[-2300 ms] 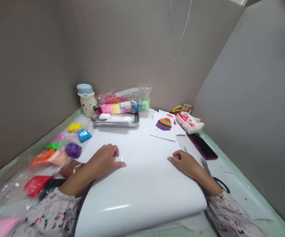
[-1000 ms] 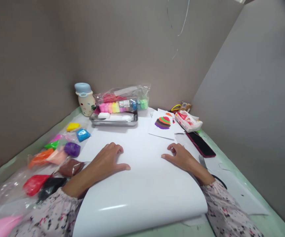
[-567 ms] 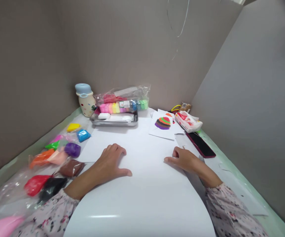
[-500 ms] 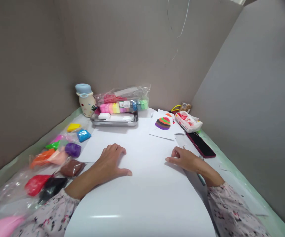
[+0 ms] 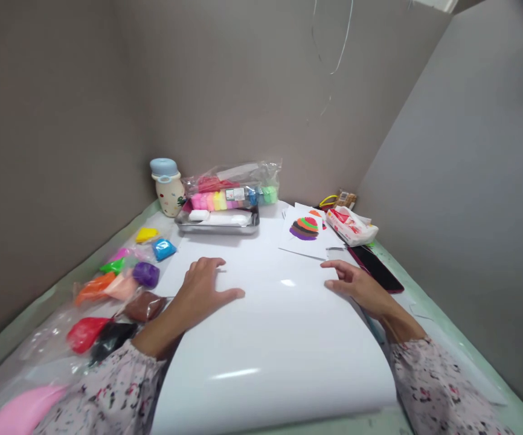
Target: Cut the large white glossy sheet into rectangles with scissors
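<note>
A large glossy white sheet (image 5: pixel 266 344) lies in front of me, its near part bowed up in a curve. My left hand (image 5: pixel 205 293) is at the sheet's left side, thumb stretched inward and apart from the fingers. Opposite it, my right hand (image 5: pixel 354 287) touches the right side, its forefinger and thumb spread. Both hands are open, though their undersides are hidden. Beyond the right hand lie small white cards; the front card (image 5: pixel 295 243) carries a dome of striped colours.
Bagged lumps of coloured clay, among them a purple one (image 5: pixel 146 274), line the left side. A metal tray (image 5: pixel 216 228), a lidded bottle (image 5: pixel 169 196) and a bag of coloured clay (image 5: pixel 234 187) stand at the back. Right: a tissue pack (image 5: pixel 351 227) and phone (image 5: pixel 377 269).
The white sheet's near end has shifted, uncovering a strip of green table edge. My right hand's thumb and forefinger have spread apart. The whole view has swung slightly left.
</note>
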The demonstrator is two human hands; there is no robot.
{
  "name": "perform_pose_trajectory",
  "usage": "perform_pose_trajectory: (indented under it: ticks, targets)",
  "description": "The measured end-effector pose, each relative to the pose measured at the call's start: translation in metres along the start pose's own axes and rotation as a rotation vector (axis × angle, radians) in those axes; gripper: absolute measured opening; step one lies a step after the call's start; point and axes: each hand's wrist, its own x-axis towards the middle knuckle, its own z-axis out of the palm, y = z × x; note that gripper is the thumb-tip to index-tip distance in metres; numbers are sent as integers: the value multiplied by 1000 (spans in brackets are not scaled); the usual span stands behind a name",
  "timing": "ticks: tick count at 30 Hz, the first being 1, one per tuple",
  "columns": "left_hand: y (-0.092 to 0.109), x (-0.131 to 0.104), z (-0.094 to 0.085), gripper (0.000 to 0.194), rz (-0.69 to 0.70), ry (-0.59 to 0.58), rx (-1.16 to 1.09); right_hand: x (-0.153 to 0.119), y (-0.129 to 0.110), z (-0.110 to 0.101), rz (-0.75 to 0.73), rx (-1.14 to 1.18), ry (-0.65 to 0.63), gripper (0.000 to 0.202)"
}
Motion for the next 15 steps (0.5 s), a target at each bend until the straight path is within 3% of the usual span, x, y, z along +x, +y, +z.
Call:
perform_pose_trajectory:
  ticks: [3, 6, 9, 12, 15]
  targets:
    - [2, 3, -10, 81, -189, 14, -237, 3, 5, 5, -35, 135, 73, 59]
    - [6, 3, -23, 81, -318, -84, -467, 4, 9, 10, -59, 217, 148, 63]
    - [10, -1, -33, 82, -346, -194, -744, 5, 13, 12, -64, 255, 228, 60]
    - [14, -6, -37, 86, -362, -219, -1025, 6, 16, 12, -52, 271, 301, 55]
    - [16, -9, -37, 83, -375, -251, -1151, 7, 18, 12, -44, 275, 344, 53]
